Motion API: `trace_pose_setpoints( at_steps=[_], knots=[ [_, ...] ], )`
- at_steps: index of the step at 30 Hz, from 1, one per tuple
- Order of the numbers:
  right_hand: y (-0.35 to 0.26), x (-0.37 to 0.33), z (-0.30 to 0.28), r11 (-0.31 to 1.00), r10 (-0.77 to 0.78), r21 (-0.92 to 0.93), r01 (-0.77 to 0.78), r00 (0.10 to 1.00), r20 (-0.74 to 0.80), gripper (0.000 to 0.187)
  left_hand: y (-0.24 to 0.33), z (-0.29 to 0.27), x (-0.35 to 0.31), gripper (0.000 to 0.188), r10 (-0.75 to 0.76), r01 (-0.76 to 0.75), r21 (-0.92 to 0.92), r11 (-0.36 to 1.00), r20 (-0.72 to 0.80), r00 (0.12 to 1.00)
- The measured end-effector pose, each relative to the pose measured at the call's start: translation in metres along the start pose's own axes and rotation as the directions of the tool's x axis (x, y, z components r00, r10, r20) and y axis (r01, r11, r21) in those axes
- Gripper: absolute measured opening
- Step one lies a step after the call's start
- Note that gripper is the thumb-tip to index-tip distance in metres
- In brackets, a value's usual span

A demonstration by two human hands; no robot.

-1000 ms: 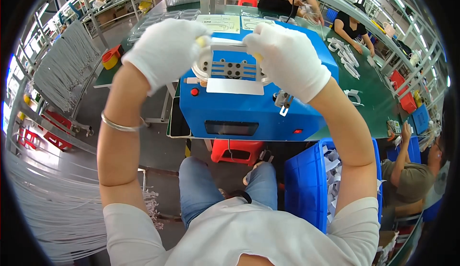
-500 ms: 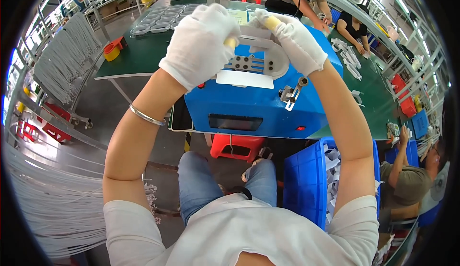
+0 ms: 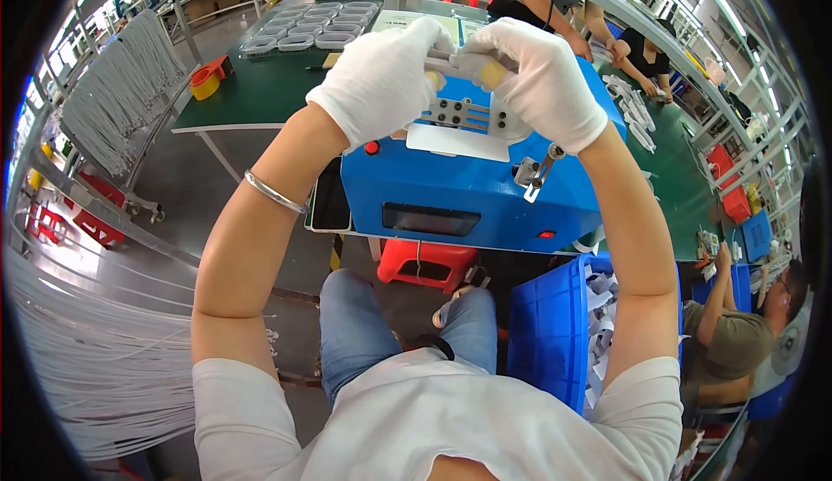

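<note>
Both my hands wear white gloves with yellow coverings on some fingertips. They are close together over the far part of a blue benchtop machine. My left hand and my right hand pinch a small white piece between them; the fingers hide most of it, so its kind does not show. Just below the hands lies a slotted metal plate with dark screws. A flat white plate juts toward me from the machine. At its right stands a metal bracket with a knob.
Clear plastic trays lie on the green table, with a yellow tape roll at its left edge. A blue bin of white scraps stands at my right, a red stool below. White cables hang at left. Other people work at right.
My hands have come closer together and slightly lower, bringing the fingertips to the small white piece. The white strip that showed between them is now mostly hidden. The view has shifted slightly.
</note>
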State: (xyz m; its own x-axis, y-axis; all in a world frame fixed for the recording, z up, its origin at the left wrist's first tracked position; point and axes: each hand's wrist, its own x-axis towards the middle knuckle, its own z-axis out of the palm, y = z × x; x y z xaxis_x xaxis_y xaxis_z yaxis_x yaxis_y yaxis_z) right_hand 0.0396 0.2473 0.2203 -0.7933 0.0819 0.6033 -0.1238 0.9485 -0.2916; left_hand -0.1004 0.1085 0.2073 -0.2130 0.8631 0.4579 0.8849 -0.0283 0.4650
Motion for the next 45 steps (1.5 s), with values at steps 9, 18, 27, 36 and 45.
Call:
trace_pose_setpoints(
  at_steps=[9,18,27,36,45],
  knots=[
    [-0.015,-0.008,0.001,0.799,-0.39,-0.47,0.374,0.918,0.066,0.025,-0.014,0.008,0.0,0.014,0.218,-0.194,0.138,0.971,-0.191,0.957],
    [0.001,0.012,0.003,0.885,0.338,0.238,-0.401,0.903,0.264,0.031,-0.018,0.009,0.002,0.011,0.251,-0.221,0.153,0.963,-0.214,0.944],
    [0.023,-0.021,-0.007,0.718,0.301,0.594,-0.363,0.931,0.206,0.055,-0.039,0.055,-0.051,0.027,-0.208,-0.139,-0.462,0.876,-0.622,0.754],
    [-0.003,-0.017,-0.015,0.856,0.29,0.315,-0.41,0.886,0.363,0.039,-0.009,0.073,-0.078,0.032,-0.312,-0.201,-0.705,0.68,-0.526,0.791],
    [0.027,0.008,0.0,0.991,-0.041,-0.116,0.064,0.98,0.197,0.017,0.005,0.121,-0.066,0.038,-0.303,-0.061,-0.988,-0.141,-0.015,0.953]
  ],
)
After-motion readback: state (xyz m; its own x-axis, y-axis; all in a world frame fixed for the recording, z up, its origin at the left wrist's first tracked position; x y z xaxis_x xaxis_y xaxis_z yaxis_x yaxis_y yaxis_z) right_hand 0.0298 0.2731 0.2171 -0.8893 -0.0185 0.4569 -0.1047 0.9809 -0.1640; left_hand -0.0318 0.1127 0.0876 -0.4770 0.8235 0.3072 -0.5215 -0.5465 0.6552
